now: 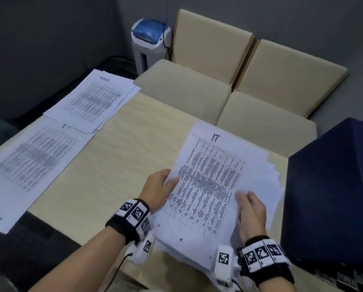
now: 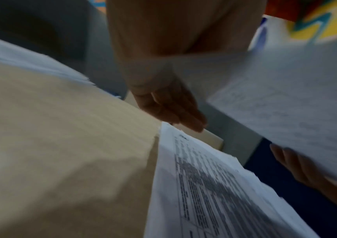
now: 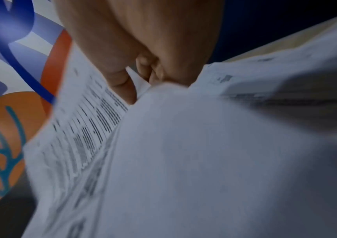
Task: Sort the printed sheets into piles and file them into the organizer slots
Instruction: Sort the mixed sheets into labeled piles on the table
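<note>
Top "IT" sheet [image 1: 210,175], pinched by left hand [image 1: 157,189] and right hand [image 1: 251,209]; best lifted singly toward far-left IT pile [image 1: 35,161].

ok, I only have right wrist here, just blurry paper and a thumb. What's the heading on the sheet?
Observer: Head view shows the top sheet is headed "IT".
Operator: Left hand on it too?
Observer: Yes, the left hand holds its left edge, thumb on top.
Operator: Any IT pile down yet?
Observer: Yes, an IT pile lies at the left of the table.
Operator: Only that one?
Observer: No, a second pile lies beyond it; I cannot read its heading.
</note>
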### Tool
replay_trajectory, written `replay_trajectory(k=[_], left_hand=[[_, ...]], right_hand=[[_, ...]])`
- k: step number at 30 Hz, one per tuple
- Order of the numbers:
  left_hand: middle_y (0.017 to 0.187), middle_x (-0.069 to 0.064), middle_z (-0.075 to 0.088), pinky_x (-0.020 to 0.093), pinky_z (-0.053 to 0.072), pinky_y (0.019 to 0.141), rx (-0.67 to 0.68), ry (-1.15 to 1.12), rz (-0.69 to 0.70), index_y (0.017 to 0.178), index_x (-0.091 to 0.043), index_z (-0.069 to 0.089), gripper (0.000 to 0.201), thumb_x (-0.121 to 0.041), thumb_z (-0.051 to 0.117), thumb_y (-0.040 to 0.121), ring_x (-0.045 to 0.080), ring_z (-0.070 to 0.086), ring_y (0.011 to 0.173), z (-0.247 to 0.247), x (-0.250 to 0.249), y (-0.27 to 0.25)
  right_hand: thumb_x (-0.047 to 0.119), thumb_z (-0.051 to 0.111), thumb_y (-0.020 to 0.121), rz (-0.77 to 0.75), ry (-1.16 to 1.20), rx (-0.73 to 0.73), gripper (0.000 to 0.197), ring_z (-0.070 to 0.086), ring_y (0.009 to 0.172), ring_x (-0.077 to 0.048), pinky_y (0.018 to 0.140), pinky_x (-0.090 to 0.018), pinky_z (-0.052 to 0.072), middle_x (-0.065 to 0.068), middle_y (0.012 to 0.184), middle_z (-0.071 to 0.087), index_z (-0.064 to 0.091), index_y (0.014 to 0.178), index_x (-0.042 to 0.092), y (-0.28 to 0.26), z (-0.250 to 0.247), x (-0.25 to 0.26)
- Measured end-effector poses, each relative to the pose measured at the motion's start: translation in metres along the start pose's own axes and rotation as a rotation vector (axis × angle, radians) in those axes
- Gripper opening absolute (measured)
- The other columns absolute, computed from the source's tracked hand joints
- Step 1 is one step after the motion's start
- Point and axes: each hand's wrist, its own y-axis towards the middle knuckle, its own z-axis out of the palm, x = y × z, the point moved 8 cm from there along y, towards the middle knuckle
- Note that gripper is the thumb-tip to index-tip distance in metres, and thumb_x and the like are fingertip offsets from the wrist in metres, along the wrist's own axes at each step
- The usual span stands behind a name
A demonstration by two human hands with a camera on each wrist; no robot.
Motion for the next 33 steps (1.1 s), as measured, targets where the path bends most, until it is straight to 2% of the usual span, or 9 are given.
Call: replay_trajectory(k=[4,7,14,21,22,23,24,25,33], left_hand=[[0.094,-0.007,0.069,0.034,0.051,0.082,-0.168,-0.159,-0.133,0.108,-0.01,0.064,0.033,-0.04,0.059,0.094,0.004,0.064,0.082,-0.079,0.043,-0.007],[0.061,-0.017,0.058,0.024,0.04,0.056,-0.338,-0.128,-0.161,0.085,-0.022,0.063,0.016,-0.033,0.059,0.095,0.0,0.052,0.055,-0.17,0.072,-0.024],[0.082,0.003,0.066,0.029,0.044,0.071,-0.524,0.079,-0.356,0.092,-0.012,0.068,0.011,-0.022,0.064,0.093,0.019,0.059,0.078,-0.378,0.178,-0.061],[0.092,0.006,0.071,0.032,0.051,0.08,-0.311,0.44,-0.57,0.102,-0.014,0.07,0.02,-0.029,0.067,0.089,0.026,0.066,0.088,-0.464,0.248,-0.029],[0.097,0.007,0.071,0.032,0.052,0.082,-0.298,0.483,-0.591,0.106,-0.014,0.069,0.022,-0.029,0.065,0.09,0.027,0.065,0.092,-0.469,0.251,-0.022],[0.102,0.009,0.07,0.033,0.052,0.084,-0.286,0.516,-0.603,0.109,-0.014,0.068,0.023,-0.028,0.063,0.091,0.029,0.065,0.096,-0.471,0.256,-0.015],[0.107,0.011,0.068,0.035,0.052,0.085,-0.267,0.546,-0.63,0.111,-0.013,0.066,0.024,-0.027,0.062,0.091,0.031,0.064,0.099,-0.471,0.259,-0.01],[0.11,0.013,0.067,0.036,0.052,0.087,-0.244,0.572,-0.654,0.112,-0.012,0.064,0.026,-0.027,0.06,0.091,0.033,0.063,0.1,-0.471,0.265,-0.005],[0.123,0.023,0.049,0.052,0.04,0.093,-0.55,0.747,-0.501,0.121,0.0,0.048,0.045,-0.023,0.065,0.086,0.041,0.048,0.113,-0.427,0.202,0.027]], right_hand=[[0.005,0.065,0.092,0.062,-0.046,0.047,0.007,0.065,0.08,-0.023,0.066,-0.027,0.056,-0.009,0.088,0.07,0.07,0.095,0.009,0.002,0.027,-0.02],[0.01,0.069,0.09,0.088,-0.333,0.0,0.002,0.066,0.097,-0.027,0.09,-0.041,0.054,-0.011,0.098,0.071,0.069,0.09,0.008,0.004,0.028,-0.043],[0.018,0.068,0.089,0.127,-0.711,-0.089,0.015,0.053,0.092,-0.029,0.1,-0.042,0.042,-0.015,0.099,0.061,0.068,0.092,0.004,-0.004,0.053,-0.042],[0.012,0.046,0.063,-0.12,-0.553,-0.055,0.013,0.033,0.065,-0.03,0.058,-0.042,0.036,-0.017,0.058,0.035,0.035,0.059,0.006,-0.044,0.106,-0.015],[0.005,0.041,0.061,-0.181,-0.419,-0.094,0.003,0.029,0.073,-0.038,0.056,-0.049,0.042,-0.021,0.062,0.035,0.038,0.061,0.004,-0.05,0.112,-0.011],[-0.003,0.04,0.063,-0.216,-0.36,-0.156,0.002,0.023,0.079,-0.044,0.074,-0.084,0.011,-0.031,0.068,0.034,0.041,0.062,-0.005,-0.049,0.108,-0.013],[-0.009,0.045,0.069,-0.222,-0.464,-0.195,0.011,0.024,0.082,-0.045,0.066,-0.037,0.03,-0.04,0.069,0.034,0.041,0.06,-0.013,-0.047,0.102,-0.018],[-0.007,0.053,0.076,-0.14,-0.598,-0.184,0.023,0.034,0.078,-0.038,0.054,-0.023,0.028,-0.043,0.068,0.041,0.043,0.06,-0.019,-0.041,0.095,-0.027],[0.015,0.069,0.087,0.16,-0.93,-0.154,0.025,0.06,0.103,-0.035,0.102,-0.042,0.043,-0.021,0.112,0.066,0.067,0.108,0.002,-0.01,0.044,-0.047]])
